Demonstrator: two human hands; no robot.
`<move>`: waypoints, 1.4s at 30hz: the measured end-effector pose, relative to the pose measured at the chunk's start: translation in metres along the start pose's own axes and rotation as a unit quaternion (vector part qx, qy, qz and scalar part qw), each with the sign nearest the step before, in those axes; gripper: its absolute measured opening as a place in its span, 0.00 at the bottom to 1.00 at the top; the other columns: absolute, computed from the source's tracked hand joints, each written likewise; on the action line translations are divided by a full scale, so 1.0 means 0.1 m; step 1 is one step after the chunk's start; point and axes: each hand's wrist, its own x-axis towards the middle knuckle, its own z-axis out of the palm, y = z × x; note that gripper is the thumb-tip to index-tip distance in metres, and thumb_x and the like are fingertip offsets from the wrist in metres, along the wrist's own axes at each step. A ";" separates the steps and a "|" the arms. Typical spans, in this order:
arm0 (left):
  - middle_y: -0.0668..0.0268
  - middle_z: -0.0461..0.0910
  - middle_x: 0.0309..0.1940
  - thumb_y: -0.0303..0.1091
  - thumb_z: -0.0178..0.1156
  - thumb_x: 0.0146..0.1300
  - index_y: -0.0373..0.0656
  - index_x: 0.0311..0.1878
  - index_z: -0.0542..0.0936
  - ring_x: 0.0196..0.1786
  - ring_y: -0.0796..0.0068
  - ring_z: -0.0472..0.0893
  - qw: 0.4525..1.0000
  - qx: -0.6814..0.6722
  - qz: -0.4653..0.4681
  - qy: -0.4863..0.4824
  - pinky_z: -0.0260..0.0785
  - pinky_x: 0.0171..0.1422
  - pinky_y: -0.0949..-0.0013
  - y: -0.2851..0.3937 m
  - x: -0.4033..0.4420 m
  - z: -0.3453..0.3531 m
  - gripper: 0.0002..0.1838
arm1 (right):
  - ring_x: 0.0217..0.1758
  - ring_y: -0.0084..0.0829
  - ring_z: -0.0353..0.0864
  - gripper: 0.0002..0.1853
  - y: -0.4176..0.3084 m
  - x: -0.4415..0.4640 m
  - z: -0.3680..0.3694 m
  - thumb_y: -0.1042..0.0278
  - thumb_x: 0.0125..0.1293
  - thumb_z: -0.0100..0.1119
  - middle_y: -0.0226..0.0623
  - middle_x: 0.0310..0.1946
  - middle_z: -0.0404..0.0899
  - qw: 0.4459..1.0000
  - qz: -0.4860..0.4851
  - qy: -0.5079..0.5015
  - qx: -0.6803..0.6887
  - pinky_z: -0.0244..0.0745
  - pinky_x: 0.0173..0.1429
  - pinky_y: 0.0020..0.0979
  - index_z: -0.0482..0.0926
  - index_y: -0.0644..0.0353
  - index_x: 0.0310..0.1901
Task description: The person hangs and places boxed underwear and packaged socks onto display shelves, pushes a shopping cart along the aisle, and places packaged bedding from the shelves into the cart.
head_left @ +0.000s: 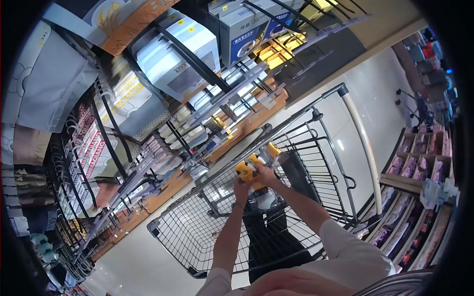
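Above the basket of a wire shopping cart (pixel 177 232), both my hands are closed around a yellow package with dark markings (pixel 245 170). My left hand (pixel 241 188) grips it from the near left side. On its right side is my right hand (pixel 266 176), fingers wrapped over it. What kind of package it is, I cannot make out. Another yellow item (pixel 273 150) shows just beyond my right hand. Beneath my hands a clear and white pack (pixel 262 201) sits in the cart. A dark panel (pixel 298 172) stands by the cart's seat end.
Racks of hanging packaged goods (pixel 94 148) and boxes (pixel 190 54) line the left and far side, with black hooks sticking out. Tiered shelves of packs (pixel 419 167) stand at right. The cart's handle (pixel 363 143) curves along its right end, over a pale tiled floor (pixel 118 271).
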 end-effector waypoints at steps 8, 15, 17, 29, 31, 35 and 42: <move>0.69 0.81 0.35 0.40 0.71 0.65 0.38 0.44 0.82 0.37 0.83 0.77 0.995 -0.051 -0.084 -0.020 0.71 0.39 0.73 1.10 -0.71 -0.57 0.15 | 0.51 0.21 0.82 0.28 -0.70 -0.93 -0.57 0.55 0.55 0.81 0.33 0.47 0.86 0.918 0.026 -0.084 0.386 0.77 0.55 0.28 0.83 0.60 0.54; 0.63 0.84 0.50 0.36 0.63 0.72 0.35 0.58 0.80 0.50 0.72 0.83 0.957 -0.258 -0.086 -0.101 0.74 0.55 0.68 1.55 -0.92 -0.67 0.18 | 0.45 0.24 0.83 0.22 -0.85 -1.21 -0.54 0.54 0.63 0.74 0.33 0.43 0.86 0.891 0.063 0.000 0.450 0.76 0.49 0.29 0.84 0.61 0.53; 0.63 0.84 0.49 0.37 0.63 0.72 0.35 0.58 0.80 0.49 0.71 0.83 0.956 -0.241 -0.091 -0.143 0.75 0.54 0.66 1.37 -0.80 -0.62 0.18 | 0.46 0.26 0.84 0.24 -0.76 -1.20 -0.45 0.52 0.63 0.73 0.35 0.43 0.87 0.915 0.162 -0.019 0.369 0.77 0.51 0.31 0.84 0.62 0.53; 0.62 0.84 0.48 0.30 0.70 0.64 0.38 0.57 0.77 0.49 0.71 0.84 0.964 -0.189 -0.052 -0.178 0.76 0.54 0.68 1.57 -0.91 -0.53 0.20 | 0.43 0.24 0.82 0.25 -0.80 -1.41 -0.13 0.54 0.66 0.71 0.34 0.41 0.85 0.861 0.049 0.142 0.486 0.76 0.46 0.30 0.79 0.67 0.53; 0.62 0.85 0.49 0.29 0.70 0.64 0.37 0.58 0.77 0.49 0.73 0.84 0.969 -0.151 -0.053 -0.187 0.76 0.55 0.68 1.53 -0.80 -0.51 0.21 | 0.45 0.24 0.82 0.26 -0.85 -1.54 -0.23 0.52 0.66 0.71 0.33 0.44 0.84 0.874 0.137 0.114 0.451 0.77 0.50 0.29 0.77 0.66 0.55; 0.63 0.84 0.52 0.26 0.68 0.64 0.36 0.61 0.76 0.52 0.74 0.83 0.961 -0.065 0.013 -0.269 0.75 0.58 0.69 1.50 -0.72 -0.61 0.22 | 0.51 0.25 0.82 0.27 -0.87 -1.66 -0.33 0.54 0.67 0.70 0.35 0.50 0.83 0.850 0.110 0.073 0.510 0.77 0.56 0.28 0.76 0.65 0.59; 0.63 0.85 0.50 0.26 0.64 0.67 0.33 0.58 0.78 0.50 0.77 0.82 0.954 -0.030 0.067 -0.289 0.73 0.58 0.71 2.43 -1.81 -0.97 0.17 | 0.53 0.24 0.82 0.26 -1.28 -2.39 -0.64 0.47 0.79 0.51 0.35 0.52 0.84 0.721 0.009 0.042 0.691 0.76 0.58 0.28 0.76 0.63 0.61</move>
